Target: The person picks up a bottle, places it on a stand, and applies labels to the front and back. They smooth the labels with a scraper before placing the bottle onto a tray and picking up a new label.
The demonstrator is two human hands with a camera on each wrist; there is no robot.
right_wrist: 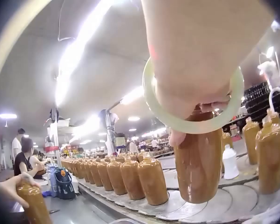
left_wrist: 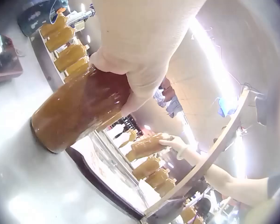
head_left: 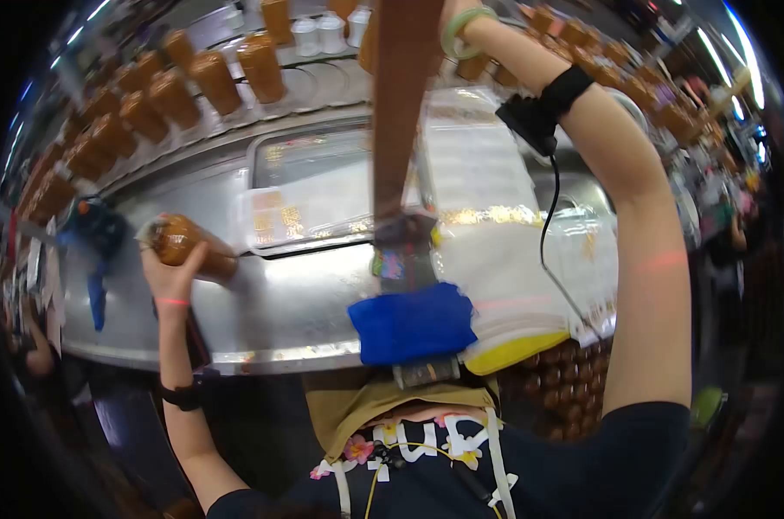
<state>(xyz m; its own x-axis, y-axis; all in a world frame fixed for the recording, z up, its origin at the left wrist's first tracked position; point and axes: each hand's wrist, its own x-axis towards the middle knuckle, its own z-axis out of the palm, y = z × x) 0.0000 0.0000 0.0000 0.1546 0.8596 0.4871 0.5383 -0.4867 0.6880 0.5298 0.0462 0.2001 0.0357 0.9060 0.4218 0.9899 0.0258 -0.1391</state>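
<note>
My left hand (head_left: 169, 278) grips a glossy brown bottle (head_left: 203, 253) at its neck end. The bottle's base is at the steel tabletop (head_left: 279, 298), and the bottle leans in the left wrist view. Up at the conveyor, my right hand (right_wrist: 191, 100) holds another brown bottle (right_wrist: 198, 163) by its top, base down, close over the conveyor plates. The palm and a pale bangle (right_wrist: 148, 88) cover that bottle's neck. In the head view the right hand is mostly cut off at the top edge.
Rows of brown bottles (right_wrist: 130, 177) line the conveyor (right_wrist: 242, 200), with small white bottles (right_wrist: 230, 162) among them. A wooden post (head_left: 401, 112) rises mid-table. Trays with sheets of labels (head_left: 275, 216), a blue cloth (head_left: 414, 324) and a dark-blue container (head_left: 93, 225) lie around it.
</note>
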